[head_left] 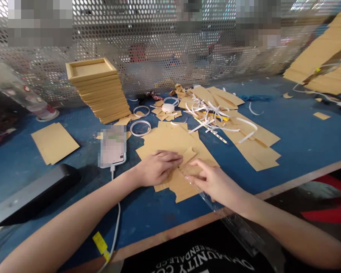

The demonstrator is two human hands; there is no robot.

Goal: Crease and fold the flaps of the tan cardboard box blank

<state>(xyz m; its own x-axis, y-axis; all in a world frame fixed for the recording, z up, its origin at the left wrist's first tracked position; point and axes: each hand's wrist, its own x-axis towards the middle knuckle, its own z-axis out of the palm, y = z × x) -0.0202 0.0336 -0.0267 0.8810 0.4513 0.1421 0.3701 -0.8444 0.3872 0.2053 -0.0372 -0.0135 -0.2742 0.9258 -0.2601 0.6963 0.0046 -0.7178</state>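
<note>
My left hand lies on a pile of tan cardboard pieces on the blue table, fingers curled down and pressing the top sheet. My right hand rests on the same pile just to the right, fingers bent, with a clear plastic ruler under the palm and running back toward my body. Both hands meet at a notched cardboard piece. Whether the right fingers grip the ruler or only press it is unclear.
A leaning stack of shallow cardboard trays stands at back left. Tape rolls, white paper strips and more cardboard lie behind. A phone with cable, a dark flat device and a loose sheet are left. Perforated metal screen behind.
</note>
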